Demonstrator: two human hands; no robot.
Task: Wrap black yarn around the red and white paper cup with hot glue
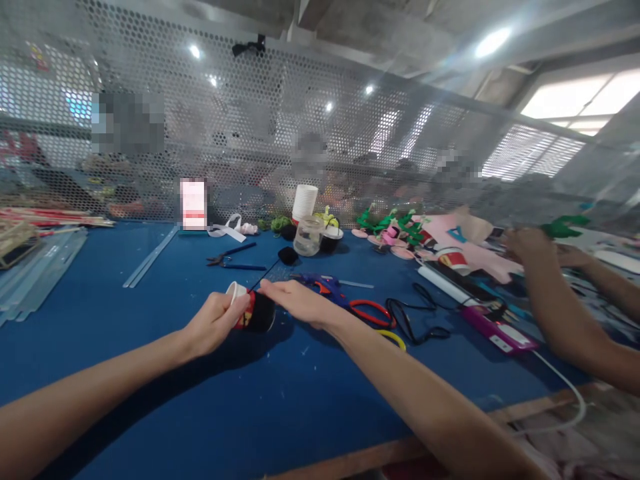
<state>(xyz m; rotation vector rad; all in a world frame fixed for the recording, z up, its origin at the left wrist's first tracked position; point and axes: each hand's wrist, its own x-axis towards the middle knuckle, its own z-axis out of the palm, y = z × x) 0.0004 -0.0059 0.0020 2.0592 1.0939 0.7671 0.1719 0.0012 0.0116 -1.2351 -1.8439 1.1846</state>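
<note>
Paper cup: held (256, 313) on its side above the blue tabletop (215, 413), at clock centre; white mouth pointed toward 10 o'clock, base toward 4.
Black wrap: carried on the base-side part of the wall (judged to be wound yarn; individual turns too blurred to count).
Strand: run taut (261, 277) from the cup toward 1 o'clock, ended at the black yarn ball (287, 255) on the tabletop.
Left hand: closed (213, 320) around the mouth end, cup pinched between thumb and fingers.
Right hand: laid (300, 301) palm down at 2 o'clock, fingertips at the strand and the wrap's upper edge; whether the strand is pinched cannot be told.
Progress: judged partway; base-side part covered in black, red printed band and white rim left bare, strand not yet cut.
Pliers: left lying (235, 257) near 11 o'clock, handles spread, untouched.
Glue gun: parked (325, 288) between 2 and 3 o'clock, partly hidden by the right hand.
Scissors: seen only by red and yellow handles (374, 307) at 3 o'clock.
Clear jar: stood (309, 237) at 1 o'clock, cup stack (305, 200) behind it.
Flower pieces: grouped (393, 230) at 2 o'clock, green leaves on pink discs.
Power strip: placed (497, 330) well out at 3 o'clock.
Co-worker's hand: seen (533, 247) farther out, between 2 and 3, near green leaf material (567, 227).
</note>
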